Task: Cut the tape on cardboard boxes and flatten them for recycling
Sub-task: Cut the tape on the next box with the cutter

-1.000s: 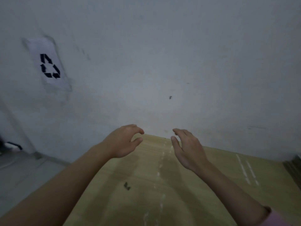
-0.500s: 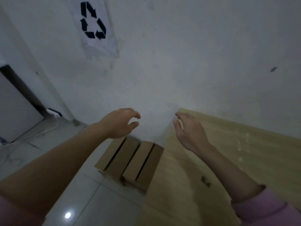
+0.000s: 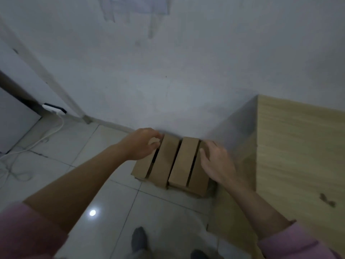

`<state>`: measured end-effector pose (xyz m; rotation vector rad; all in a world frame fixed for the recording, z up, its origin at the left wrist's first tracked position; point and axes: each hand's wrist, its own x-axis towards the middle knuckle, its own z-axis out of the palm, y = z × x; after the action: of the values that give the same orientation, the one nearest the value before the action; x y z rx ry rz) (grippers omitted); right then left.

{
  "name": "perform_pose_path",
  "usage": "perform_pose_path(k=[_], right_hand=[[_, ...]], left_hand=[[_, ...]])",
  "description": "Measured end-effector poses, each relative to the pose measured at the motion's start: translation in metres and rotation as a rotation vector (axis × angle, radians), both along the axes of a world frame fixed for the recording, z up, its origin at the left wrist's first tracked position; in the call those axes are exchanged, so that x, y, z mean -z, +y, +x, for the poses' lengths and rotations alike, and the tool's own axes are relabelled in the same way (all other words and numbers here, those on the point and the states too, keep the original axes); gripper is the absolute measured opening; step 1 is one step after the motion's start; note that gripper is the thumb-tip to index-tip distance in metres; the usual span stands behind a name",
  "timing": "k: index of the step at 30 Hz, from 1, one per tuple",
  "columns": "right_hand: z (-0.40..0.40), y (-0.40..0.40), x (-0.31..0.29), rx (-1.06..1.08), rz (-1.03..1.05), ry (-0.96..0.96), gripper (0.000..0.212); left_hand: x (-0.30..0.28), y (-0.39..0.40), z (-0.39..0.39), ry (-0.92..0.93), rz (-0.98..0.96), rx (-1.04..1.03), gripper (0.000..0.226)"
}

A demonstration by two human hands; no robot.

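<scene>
Against the grey wall (image 3: 168,71), our loosely curled, empty left hand (image 3: 141,144) and right hand (image 3: 216,161) have dropped to the brown cardboard boxes (image 3: 168,163). They stand upright, side by side.

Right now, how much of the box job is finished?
Nothing looks done: the boxes on the floor stand unflattened, and no cutter shows. The left hand and right hand reach for either end of the row. Cutting and flattening remain.
</scene>
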<state>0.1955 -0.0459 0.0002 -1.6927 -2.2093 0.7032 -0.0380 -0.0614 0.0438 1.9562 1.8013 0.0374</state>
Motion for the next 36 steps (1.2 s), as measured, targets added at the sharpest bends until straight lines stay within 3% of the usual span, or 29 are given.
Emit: perform_pose_path(k=[5,11,18,24,29,32,34,36], right_hand=[[-0.067,-0.017,0.044,0.065,-0.138,0.002,0.027],[-0.133,-0.014,0.122,0.049,-0.245,0.008,0.039],[-0.174,0.031,0.267,0.016,-0.349,-0.066,0.044],[-0.193,0.091,0.394,0.160,-0.438,-0.001,0.054],[-0.201,0.123,0.476,0.369,-0.580,0.083,0.075],[-0.210,0.125,0.498,0.456,-0.553,0.015,0.096],[-0.217,0.127,0.499,0.537,-0.531,0.009,0.112],[-0.219,0.129,0.494,0.654,-0.551,0.125,0.123]], left_hand=[[0.054,0.010,-0.071,-0.007,-0.120,0.039,0.036],[0.132,0.044,-0.139,-0.021,-0.200,-0.001,0.035],[0.294,0.089,-0.182,-0.114,-0.234,-0.334,0.035],[0.439,0.113,-0.186,-0.194,-0.256,-0.531,0.057],[0.518,0.121,-0.184,-0.371,-0.309,-0.645,0.081],[0.542,0.122,-0.179,-0.538,-0.407,-0.793,0.092],[0.548,0.119,-0.177,-0.514,-0.410,-0.808,0.092],[0.544,0.116,-0.179,-0.416,-0.326,-0.782,0.086]])
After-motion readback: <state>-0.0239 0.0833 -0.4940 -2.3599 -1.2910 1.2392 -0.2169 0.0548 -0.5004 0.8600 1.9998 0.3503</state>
